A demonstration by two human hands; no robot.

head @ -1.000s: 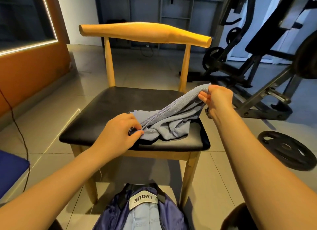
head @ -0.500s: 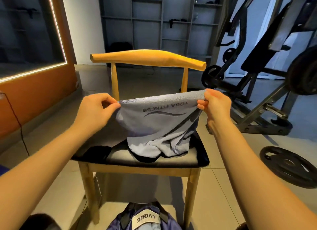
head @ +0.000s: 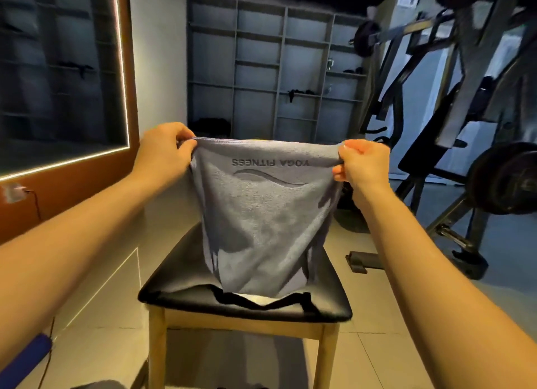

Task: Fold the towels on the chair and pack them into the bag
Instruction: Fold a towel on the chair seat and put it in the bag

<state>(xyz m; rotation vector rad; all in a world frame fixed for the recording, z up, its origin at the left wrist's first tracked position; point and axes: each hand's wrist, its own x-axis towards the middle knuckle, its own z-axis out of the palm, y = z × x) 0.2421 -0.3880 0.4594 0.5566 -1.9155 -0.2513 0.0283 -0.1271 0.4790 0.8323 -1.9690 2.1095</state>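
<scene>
**Towel held up by its top corners, ready for a first fold**

The left hand [head: 162, 153] pinches the towel's [head: 261, 220] top left corner between thumb and curled fingers; the right hand [head: 361, 165] pinches the top right corner the same way; the hands are level and well apart, so the upper hem runs nearly taut between them. That hold looks chosen to let the weight of the cloth pull it flat, since a limp towel folds cleanly only once its edges are found and squared; some creases remain toward the lower hem.

The grey towel hangs in front of the person and over the chair [head: 186, 284]; its lettering reads upside down from here; its lower edge comes down to the black seat, though whether it touches cannot be told. The seat right beneath gives a flat place to lay the cloth for folding. A black strip [head: 261, 301] lies across the seat's front, partly under the towel's edge; what it is cannot be told.

Folding itself is not yet begun, by my reading; the likely next move is to bring the two corners together or lay the towel down. The bag does not show here; nothing looks packed yet.

Beyond stand grey shelves [head: 261, 69], and a weight rack [head: 465, 127] at the right.
</scene>
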